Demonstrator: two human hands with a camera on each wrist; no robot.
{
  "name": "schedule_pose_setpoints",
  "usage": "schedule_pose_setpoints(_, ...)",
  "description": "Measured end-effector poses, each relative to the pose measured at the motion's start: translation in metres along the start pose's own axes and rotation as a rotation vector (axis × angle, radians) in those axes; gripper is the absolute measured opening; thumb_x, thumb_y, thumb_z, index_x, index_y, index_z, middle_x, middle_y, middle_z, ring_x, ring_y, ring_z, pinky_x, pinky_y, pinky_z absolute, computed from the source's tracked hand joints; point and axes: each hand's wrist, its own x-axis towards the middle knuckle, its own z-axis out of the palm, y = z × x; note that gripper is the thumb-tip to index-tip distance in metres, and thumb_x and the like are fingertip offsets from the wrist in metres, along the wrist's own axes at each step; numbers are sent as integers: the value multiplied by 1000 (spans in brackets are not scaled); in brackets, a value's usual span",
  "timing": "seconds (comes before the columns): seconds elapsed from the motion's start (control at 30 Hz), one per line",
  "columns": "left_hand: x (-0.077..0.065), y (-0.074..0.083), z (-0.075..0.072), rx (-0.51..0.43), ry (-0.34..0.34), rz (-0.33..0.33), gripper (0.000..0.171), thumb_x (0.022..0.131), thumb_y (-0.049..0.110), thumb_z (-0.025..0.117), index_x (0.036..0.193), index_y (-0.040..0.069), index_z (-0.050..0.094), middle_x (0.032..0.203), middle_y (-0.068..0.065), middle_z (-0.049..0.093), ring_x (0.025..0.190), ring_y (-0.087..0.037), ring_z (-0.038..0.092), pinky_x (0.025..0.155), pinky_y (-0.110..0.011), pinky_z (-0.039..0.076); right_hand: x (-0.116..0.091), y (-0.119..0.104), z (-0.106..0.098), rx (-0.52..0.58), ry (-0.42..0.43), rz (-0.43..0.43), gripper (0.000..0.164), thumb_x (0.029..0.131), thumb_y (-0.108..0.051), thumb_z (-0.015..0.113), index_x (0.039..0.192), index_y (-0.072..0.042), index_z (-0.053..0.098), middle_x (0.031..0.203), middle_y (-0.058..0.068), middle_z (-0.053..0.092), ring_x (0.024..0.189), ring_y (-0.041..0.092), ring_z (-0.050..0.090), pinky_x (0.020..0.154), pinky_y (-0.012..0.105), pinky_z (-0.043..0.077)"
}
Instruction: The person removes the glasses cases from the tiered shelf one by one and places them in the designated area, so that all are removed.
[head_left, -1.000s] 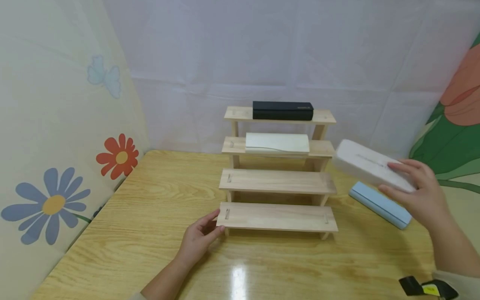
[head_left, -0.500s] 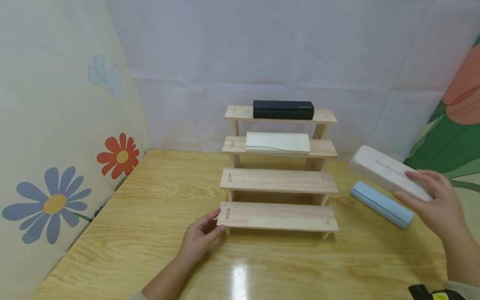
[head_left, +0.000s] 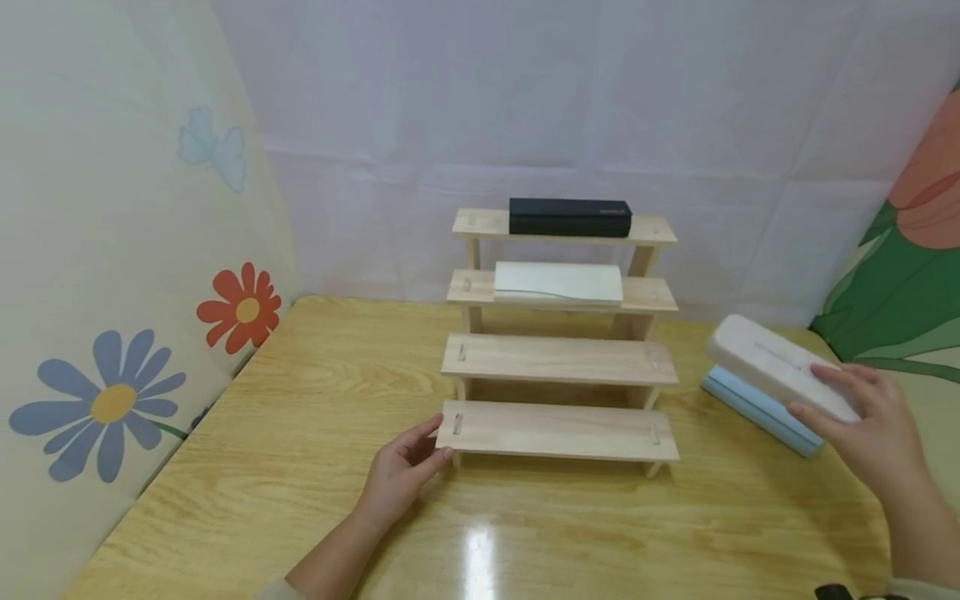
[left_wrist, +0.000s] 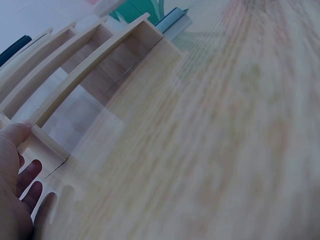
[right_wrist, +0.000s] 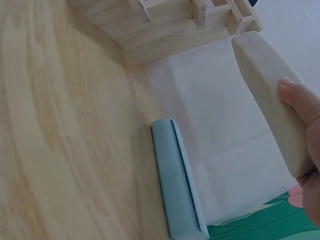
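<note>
Head view: left hand (head_left: 397, 479) pinches wooden rack (head_left: 558, 360), right hand (head_left: 873, 421) grips white case (head_left: 768, 371), its lettering (head_left: 777, 356) unreadable.

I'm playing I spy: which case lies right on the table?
The blue case: black case and cream case sit on the stand; the right hand holds the white case.

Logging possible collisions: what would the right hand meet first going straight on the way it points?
The right hand, led by its white case, would probably meet the wooden stand first, at its right side; depth is unclear.
</note>
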Motion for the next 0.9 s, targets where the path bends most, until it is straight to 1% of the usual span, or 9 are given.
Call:
schedule_pose_setpoints(0.2, 0, 1, 0, 2, 1, 0, 48, 84, 4, 75, 130, 0, 60, 109, -22, 71, 87, -4, 65, 75, -18, 54, -4, 7, 6, -18, 12, 6, 63, 88, -27, 73, 136, 8, 50, 140, 37, 31, 121, 56, 31, 87, 67, 32)
schedule_pose_setpoints(0.33, 0, 1, 0, 1, 0, 2, 48, 84, 4, 75, 130, -1, 60, 110, -22, 71, 88, -4, 65, 75, -18, 54, -7, 9, 10, -13, 16, 0, 62, 88, -26, 74, 134, 8, 51, 138, 36, 33, 120, 55, 32, 88, 67, 32)
schedule_pose_setpoints(0.4, 0, 1, 0, 2, 0, 0, 48, 84, 4, 75, 130, -1, 60, 110, -22, 71, 88, -4, 65, 75, -18, 54, -8, 10, 12, -12, 26, -13, 60, 86, -24, 76, 132, 8, 53, 136, 33, 36, 119, 52, 34, 86, 61, 34)
schedule_pose_setpoints(0.47, 0, 1, 0, 4, 1, -3, 48, 84, 5, 75, 130, 0, 60, 110, -22, 71, 88, -4, 65, 75, -18, 54, -9, 11, 14, -9, 29, -19, 59, 86, -23, 76, 131, 8, 54, 135, 31, 37, 119, 51, 35, 84, 53, 35)
schedule_pose_setpoints(0.53, 0, 0, 0, 2, 1, -4, 48, 84, 5, 75, 130, 0, 61, 110, -22, 71, 88, -4, 65, 75, -18, 53, -11, 13, 16, -8, 24, -15, 59, 86, -23, 77, 131, 8, 54, 136, 30, 37, 119, 50, 35, 83, 47, 33)
schedule_pose_setpoints(0.63, 0, 0, 0, -5, -1, -4, 48, 84, 4, 75, 130, -1, 60, 111, -22, 70, 88, -4, 65, 76, -18, 54, -13, 15, 19, 3, 17, -13, 59, 86, -23, 76, 131, 8, 53, 137, 30, 37, 120, 51, 35, 83, 47, 33)
schedule_pose_setpoints(0.73, 0, 0, 0, -6, -2, 0, 48, 84, 4, 75, 130, -2, 60, 111, -23, 70, 88, -3, 64, 76, -18, 54, -15, 17, 21, 4, 27, -36, 58, 84, -21, 78, 129, 8, 55, 134, 29, 40, 118, 50, 37, 81, 47, 33)
schedule_pose_setpoints(0.8, 0, 0, 0, -2, 1, 2, 48, 84, 3, 75, 129, -2, 60, 111, -23, 70, 88, -3, 64, 76, -18, 54, -17, 19, 23, 9, 33, -48, 57, 83, -19, 79, 128, 8, 56, 133, 30, 41, 116, 49, 38, 80, 44, 33)
schedule_pose_setpoints(0.9, 0, 0, 0, 1, 3, 3, 48, 84, 3, 75, 129, -2, 60, 110, -23, 71, 87, -3, 64, 76, -18, 54, -18, 21, 26, 15, 29, -39, 58, 84, -20, 79, 128, 8, 56, 133, 30, 40, 116, 48, 38, 81, 40, 33)
